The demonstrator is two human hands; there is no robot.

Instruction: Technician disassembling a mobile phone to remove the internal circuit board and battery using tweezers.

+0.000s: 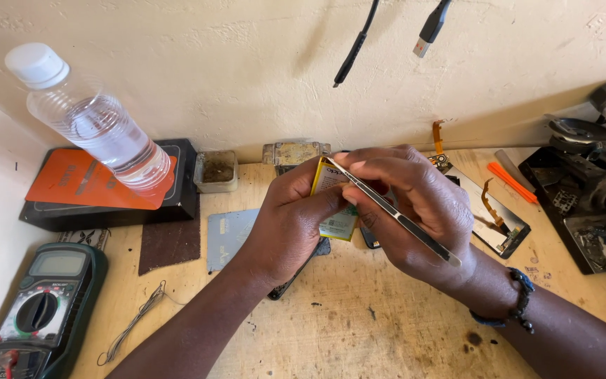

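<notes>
My left hand (289, 221) holds a flat phone battery (332, 203) with a yellow edge and a white label, tilted up above the wooden bench. My right hand (415, 203) grips metal tweezers (394, 210), whose tips touch the battery's top edge. A dark opened phone (296, 277) lies under my hands, mostly hidden by them.
A clear water bottle (92, 119) stands on a black box with an orange card (99, 186). A multimeter (36, 309) sits at the front left beside a solder wire coil (135, 323). A phone screen with flex cable (496, 217), an orange pry tool (512, 182) and dark equipment (590, 189) lie right. Two cables (387, 35) hang on the wall.
</notes>
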